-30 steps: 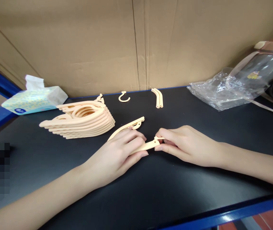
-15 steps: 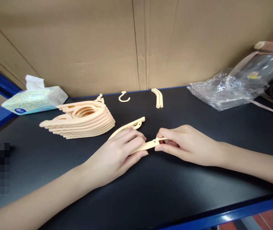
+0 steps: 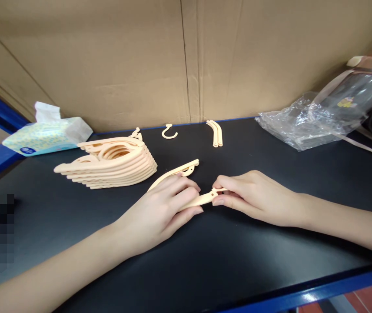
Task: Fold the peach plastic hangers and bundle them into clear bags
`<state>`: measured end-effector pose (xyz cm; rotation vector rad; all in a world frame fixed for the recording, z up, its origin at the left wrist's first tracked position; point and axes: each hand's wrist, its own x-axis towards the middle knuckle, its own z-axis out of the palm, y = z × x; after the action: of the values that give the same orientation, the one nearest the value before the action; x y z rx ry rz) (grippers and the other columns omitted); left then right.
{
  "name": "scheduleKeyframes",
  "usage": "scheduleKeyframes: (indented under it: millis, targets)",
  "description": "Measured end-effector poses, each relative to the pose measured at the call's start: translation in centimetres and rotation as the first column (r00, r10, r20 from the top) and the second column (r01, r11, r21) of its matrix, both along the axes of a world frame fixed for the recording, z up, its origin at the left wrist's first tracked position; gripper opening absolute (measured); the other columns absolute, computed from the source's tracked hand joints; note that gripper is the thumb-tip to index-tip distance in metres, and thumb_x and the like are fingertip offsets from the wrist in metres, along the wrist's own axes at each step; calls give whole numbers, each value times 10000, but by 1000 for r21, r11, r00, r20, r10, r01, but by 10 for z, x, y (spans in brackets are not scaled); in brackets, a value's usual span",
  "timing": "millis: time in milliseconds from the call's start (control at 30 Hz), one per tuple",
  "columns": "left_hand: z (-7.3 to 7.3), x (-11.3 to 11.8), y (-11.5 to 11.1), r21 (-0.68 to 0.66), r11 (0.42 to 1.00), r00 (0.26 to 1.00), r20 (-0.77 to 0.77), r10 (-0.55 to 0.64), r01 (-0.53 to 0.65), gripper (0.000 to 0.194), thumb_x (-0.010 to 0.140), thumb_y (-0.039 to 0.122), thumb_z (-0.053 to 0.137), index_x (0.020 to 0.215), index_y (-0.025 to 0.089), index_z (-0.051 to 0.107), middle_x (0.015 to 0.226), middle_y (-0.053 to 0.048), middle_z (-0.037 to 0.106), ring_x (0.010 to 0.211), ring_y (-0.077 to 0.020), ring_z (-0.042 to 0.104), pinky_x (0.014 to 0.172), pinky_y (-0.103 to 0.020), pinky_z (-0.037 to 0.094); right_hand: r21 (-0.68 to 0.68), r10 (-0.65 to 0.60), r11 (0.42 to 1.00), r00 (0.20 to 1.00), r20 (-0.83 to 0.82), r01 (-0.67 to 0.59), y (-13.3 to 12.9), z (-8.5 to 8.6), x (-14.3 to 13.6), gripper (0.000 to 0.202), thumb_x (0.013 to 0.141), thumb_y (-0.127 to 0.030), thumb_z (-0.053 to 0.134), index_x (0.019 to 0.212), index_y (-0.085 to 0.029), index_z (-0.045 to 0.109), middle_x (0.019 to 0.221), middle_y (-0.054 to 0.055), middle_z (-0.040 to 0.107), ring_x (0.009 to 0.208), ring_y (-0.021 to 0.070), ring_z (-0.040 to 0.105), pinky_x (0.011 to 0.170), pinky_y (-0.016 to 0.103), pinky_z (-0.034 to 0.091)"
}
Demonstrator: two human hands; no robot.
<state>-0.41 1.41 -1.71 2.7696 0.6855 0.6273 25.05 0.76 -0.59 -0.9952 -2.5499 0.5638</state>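
My left hand (image 3: 169,204) is wrapped over a cream plastic folding hanger (image 3: 202,199), pressing it low over the black table. One curved arm of the hanger shows beyond my fingers; the part under my palm is hidden. At the hanger's right end, my right hand (image 3: 251,195) pinches a thin cream piece (image 3: 220,189) between thumb and fingers. That piece touches the end with the small hole; most of it is hidden by my fingers, likely a hook's stem by its look, though I cannot tell.
A stack of cream hangers (image 3: 114,167) lies left on the black table (image 3: 186,269). Behind are a loose hook (image 3: 169,131) and curved cream strips (image 3: 216,133). A tissue pack (image 3: 49,134) stands back left; a clear plastic bag (image 3: 303,121) and a transparent bag (image 3: 352,95) lie right.
Both hands stay almost in place. The hanger's right end has turned slightly, and its tip has shifted a little within my right hand's pinch.
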Motion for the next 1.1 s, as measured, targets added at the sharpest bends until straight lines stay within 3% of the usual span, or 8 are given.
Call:
scheduleKeyframes:
  millis: [567,767,1100]
  targets:
    - [0,0,0,3,1000,999,-43,-21,21,152,1080,271,463,1007,203,577,1183,-47,592,1094,-190,549,1076,-340,394,218,54,972,984,170,-91,-2,-3,0,410,1104,-395,249,888,-209,542,669,-17,627,489,128,495,494,271,266]
    - [0,-1,0,6,1000,999,-43,-13,13,173,1076,277,465,987,207,597,1183,-53,608,1105,-197,567,1041,-344,443,354,24,928,967,254,-116,-3,-4,0,453,1110,-365,220,860,-196,559,662,-6,637,483,120,508,490,270,260]
    - [0,-1,0,6,1000,999,-46,-15,16,167,1076,266,462,995,206,595,1179,-56,615,1092,-202,575,1042,-357,438,529,12,835,967,255,-150,-4,-9,1,492,1118,-336,216,832,-174,582,642,-11,628,487,115,551,482,291,270]
